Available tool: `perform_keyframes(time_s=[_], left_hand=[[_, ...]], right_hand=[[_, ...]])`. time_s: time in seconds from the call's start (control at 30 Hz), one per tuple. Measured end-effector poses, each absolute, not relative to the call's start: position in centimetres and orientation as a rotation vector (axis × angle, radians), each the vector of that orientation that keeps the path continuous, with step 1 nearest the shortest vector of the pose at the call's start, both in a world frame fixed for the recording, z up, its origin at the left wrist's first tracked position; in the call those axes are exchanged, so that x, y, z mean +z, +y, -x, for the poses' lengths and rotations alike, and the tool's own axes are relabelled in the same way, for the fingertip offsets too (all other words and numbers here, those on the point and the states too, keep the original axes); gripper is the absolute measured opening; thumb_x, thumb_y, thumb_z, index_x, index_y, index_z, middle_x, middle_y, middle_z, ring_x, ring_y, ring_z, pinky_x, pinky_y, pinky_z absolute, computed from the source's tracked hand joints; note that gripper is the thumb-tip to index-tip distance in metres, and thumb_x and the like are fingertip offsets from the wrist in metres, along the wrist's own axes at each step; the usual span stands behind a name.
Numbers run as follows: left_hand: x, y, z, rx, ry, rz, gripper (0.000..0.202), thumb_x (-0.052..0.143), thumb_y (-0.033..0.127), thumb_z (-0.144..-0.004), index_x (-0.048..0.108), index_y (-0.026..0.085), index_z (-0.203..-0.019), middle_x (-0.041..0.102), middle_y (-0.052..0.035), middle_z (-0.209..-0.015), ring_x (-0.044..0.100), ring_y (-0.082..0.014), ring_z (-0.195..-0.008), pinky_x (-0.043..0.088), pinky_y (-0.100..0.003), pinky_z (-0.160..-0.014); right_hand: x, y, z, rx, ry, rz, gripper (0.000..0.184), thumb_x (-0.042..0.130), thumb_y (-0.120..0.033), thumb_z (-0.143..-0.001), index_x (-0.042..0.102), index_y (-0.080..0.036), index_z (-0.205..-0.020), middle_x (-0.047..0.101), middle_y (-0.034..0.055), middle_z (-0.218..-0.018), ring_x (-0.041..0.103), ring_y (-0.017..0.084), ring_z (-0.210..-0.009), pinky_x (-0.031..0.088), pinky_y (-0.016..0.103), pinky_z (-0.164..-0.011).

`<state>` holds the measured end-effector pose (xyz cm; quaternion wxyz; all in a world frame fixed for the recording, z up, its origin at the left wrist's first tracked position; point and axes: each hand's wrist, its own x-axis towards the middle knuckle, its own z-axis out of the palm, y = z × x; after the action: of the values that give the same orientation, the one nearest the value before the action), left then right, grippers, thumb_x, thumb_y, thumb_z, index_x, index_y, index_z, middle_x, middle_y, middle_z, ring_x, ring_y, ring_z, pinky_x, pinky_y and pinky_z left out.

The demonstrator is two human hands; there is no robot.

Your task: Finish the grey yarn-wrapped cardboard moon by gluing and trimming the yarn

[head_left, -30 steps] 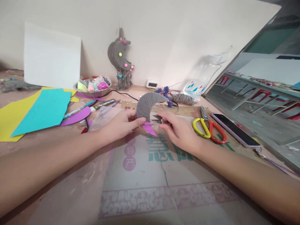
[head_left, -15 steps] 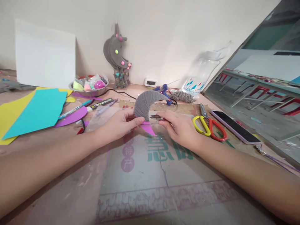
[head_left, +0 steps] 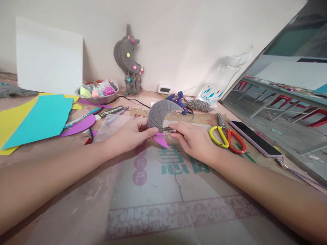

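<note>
Snips (head_left: 167,129) reached the moon (head_left: 155,114), which needed firm holding: the left hand (head_left: 129,133) pinched it, the right hand (head_left: 194,136) gripped them.

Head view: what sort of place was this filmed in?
Probably a craft workspace, perhaps a classroom or studio: a blue glue gun and yellow-and-red scissors lie on the work surface, and the left hand holds a gray, cord-wrapped crescent.

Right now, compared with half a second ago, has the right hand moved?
Yes, slightly: judged against the scissors lying on the table, the right hand has shifted left, toward the gray crescent.
</note>
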<state>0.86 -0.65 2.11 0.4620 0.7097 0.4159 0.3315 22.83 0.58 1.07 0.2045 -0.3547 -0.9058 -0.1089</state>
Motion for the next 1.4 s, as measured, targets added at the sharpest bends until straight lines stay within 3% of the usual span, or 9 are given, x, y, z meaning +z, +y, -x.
perform_keyframes(time_s=[0.6,1.07,1.4], left_hand=[[1.3,0.0,-0.3,0.838,1.005,-1.722,0.029,0.051,0.038,-0.085,0.051,0.014,-0.068,0.046,0.0043,-0.058,0.040,-0.0051,-0.047,0.031,-0.017,-0.043],[1.1,0.4,-0.2,0.821,0.912,-1.700,0.025,0.050,0.036,-0.085,0.054,0.014,-0.075,0.047,0.0035,-0.062,0.041,-0.0064,-0.052,0.031,-0.017,-0.046],[1.0,0.3,-0.3,0.810,0.879,-1.646,0.023,0.051,0.036,-0.085,0.052,0.015,-0.074,0.046,0.0040,-0.060,0.042,-0.0065,-0.050,0.032,-0.017,-0.045]], right_hand=[[0.9,0.7,-23.2,-0.251,-2.411,0.964,0.025,0.040,-0.030,-0.093,0.057,-0.016,-0.105,0.065,0.0047,-0.087,0.059,0.016,-0.075,0.042,0.026,-0.064],[0.8,0.7,-23.0,-0.236,-2.478,0.953,0.025,0.041,-0.029,-0.092,0.057,-0.016,-0.106,0.066,0.0054,-0.093,0.060,0.016,-0.081,0.042,0.026,-0.068],[0.9,0.5,-23.0,-0.241,-2.500,0.933,0.026,0.039,-0.030,-0.093,0.058,-0.016,-0.105,0.065,0.0053,-0.087,0.058,0.015,-0.075,0.039,0.025,-0.063]])
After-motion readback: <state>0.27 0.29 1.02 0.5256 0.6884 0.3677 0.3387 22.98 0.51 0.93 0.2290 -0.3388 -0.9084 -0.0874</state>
